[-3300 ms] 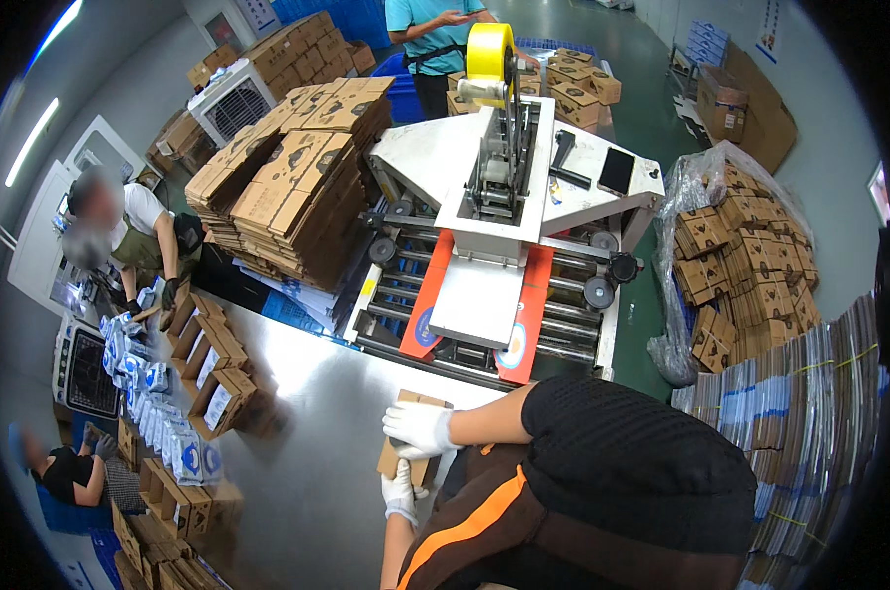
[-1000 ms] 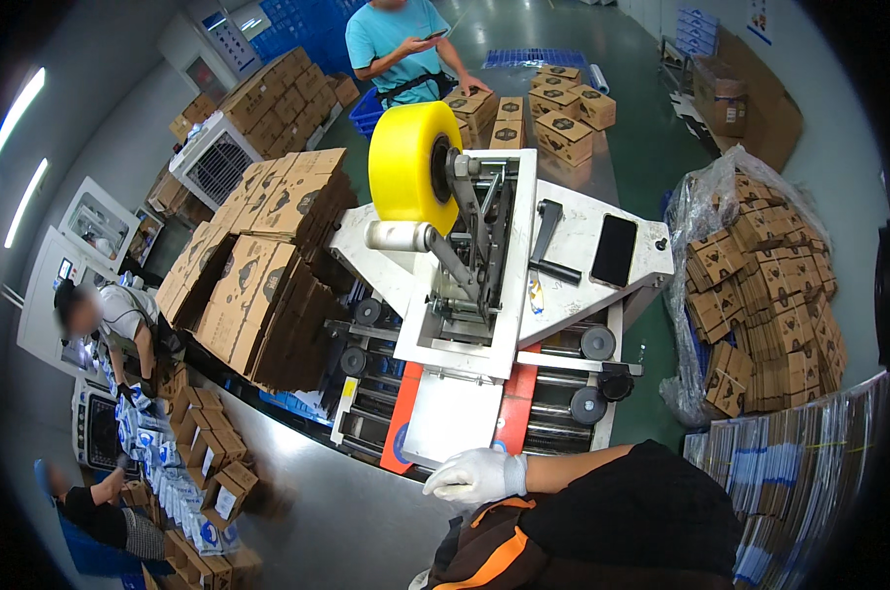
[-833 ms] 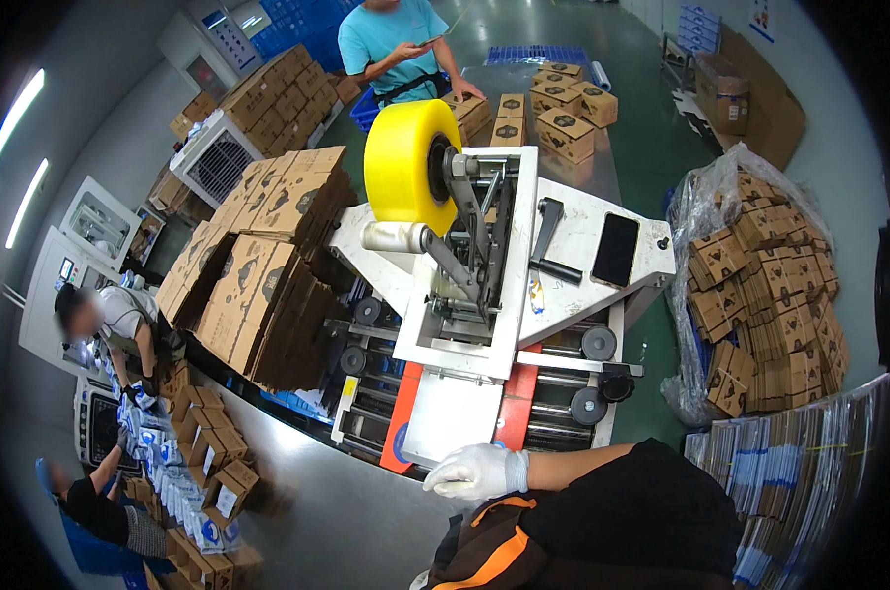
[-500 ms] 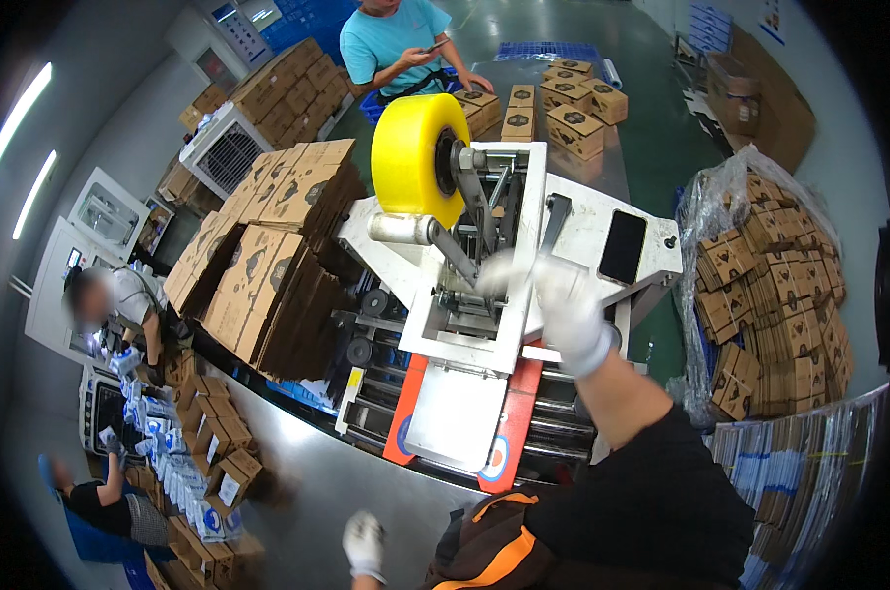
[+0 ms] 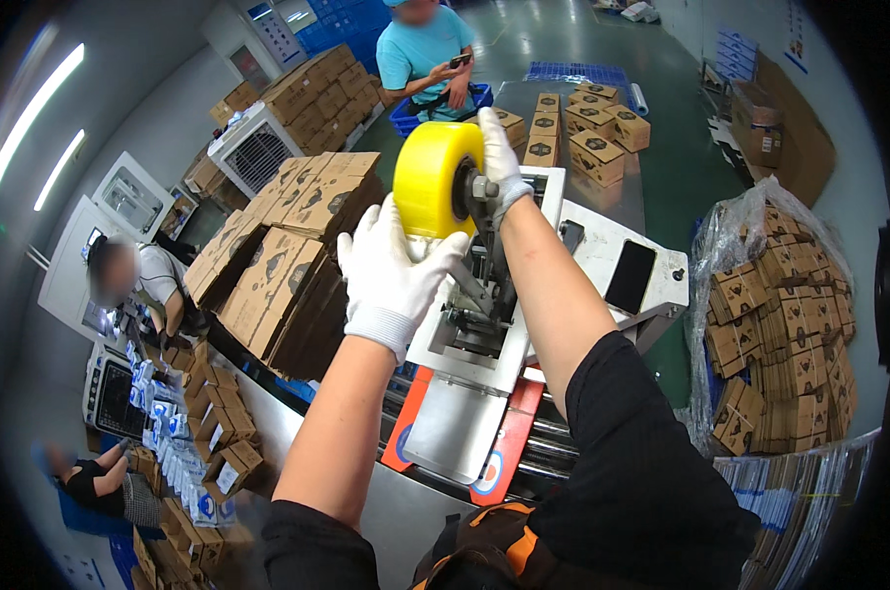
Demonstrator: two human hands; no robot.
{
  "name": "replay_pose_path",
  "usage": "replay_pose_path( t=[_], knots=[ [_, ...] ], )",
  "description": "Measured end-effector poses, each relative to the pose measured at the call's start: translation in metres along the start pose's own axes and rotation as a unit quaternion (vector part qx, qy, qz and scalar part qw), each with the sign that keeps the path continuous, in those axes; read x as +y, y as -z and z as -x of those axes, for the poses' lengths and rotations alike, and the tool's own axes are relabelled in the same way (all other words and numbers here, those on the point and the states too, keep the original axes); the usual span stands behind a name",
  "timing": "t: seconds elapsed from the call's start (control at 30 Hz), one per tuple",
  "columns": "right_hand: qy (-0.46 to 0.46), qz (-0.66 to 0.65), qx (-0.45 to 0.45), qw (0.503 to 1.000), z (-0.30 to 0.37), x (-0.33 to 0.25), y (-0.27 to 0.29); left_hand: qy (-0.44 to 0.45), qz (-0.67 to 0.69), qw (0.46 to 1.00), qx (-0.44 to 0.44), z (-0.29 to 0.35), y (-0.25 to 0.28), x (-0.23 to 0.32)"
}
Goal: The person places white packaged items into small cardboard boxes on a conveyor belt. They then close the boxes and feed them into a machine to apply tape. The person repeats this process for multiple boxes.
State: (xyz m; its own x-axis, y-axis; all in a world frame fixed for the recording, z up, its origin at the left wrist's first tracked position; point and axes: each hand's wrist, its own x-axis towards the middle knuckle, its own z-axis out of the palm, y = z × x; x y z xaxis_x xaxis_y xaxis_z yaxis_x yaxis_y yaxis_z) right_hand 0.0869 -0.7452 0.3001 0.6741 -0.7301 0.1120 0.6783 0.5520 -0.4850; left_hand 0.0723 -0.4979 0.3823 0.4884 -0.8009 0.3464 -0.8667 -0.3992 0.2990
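The large yellow tape roll (image 5: pixel 428 182) sits on the white head of a carton-sealing machine (image 5: pixel 561 211). My left hand (image 5: pixel 398 270), in a white glove, is at the roll's lower side. Its fingers are spread, with the thumb out to the right, and they cover the pale roller there. On the roll's right side is my gloved right hand (image 5: pixel 504 165), fingers stretched upward along the far edge. Whether its fingertips press the tape cannot be made out. Below, the metal lever parts (image 5: pixel 476 293) and the white front plate (image 5: pixel 455 425) show between my forearms.
Flattened cartons (image 5: pixel 273 280) are stacked left of the machine. A black phone (image 5: pixel 631 276) lies on its right arm. Finished boxes (image 5: pixel 596 155) stand on the far table, near a person in a turquoise shirt (image 5: pixel 420 59). Wrapped carton bundles (image 5: pixel 784 315) are at right.
My left hand has risen from the lower edge to the roll. My right hand has moved from the machine frame up to the roll's right side. The pale roller is now covered.
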Motion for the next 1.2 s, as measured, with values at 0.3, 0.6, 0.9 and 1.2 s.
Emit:
replay_pose_path(
  t=[0.3, 0.6, 0.9, 1.2],
  knots=[
    [0.14, 0.054, 0.038, 0.988, 0.005, 0.007, -0.008, -0.075, -0.061, 0.993, 0.071, 0.007, -0.011, -0.022],
    [0.34, 0.259, 0.135, 0.894, 0.065, -0.025, 0.025, -0.112, 0.042, 0.989, 0.086, 0.119, -0.004, -0.065],
    [0.323, 0.424, -0.266, 0.803, 0.287, 0.075, -0.041, 0.183, 0.164, 0.899, -0.362, 0.344, -0.022, -0.216],
    [-0.142, 0.622, -0.442, 0.631, 0.397, 0.326, -0.044, 0.454, 0.072, 0.888, -0.02, 0.526, 0.065, -0.381]
  ],
)
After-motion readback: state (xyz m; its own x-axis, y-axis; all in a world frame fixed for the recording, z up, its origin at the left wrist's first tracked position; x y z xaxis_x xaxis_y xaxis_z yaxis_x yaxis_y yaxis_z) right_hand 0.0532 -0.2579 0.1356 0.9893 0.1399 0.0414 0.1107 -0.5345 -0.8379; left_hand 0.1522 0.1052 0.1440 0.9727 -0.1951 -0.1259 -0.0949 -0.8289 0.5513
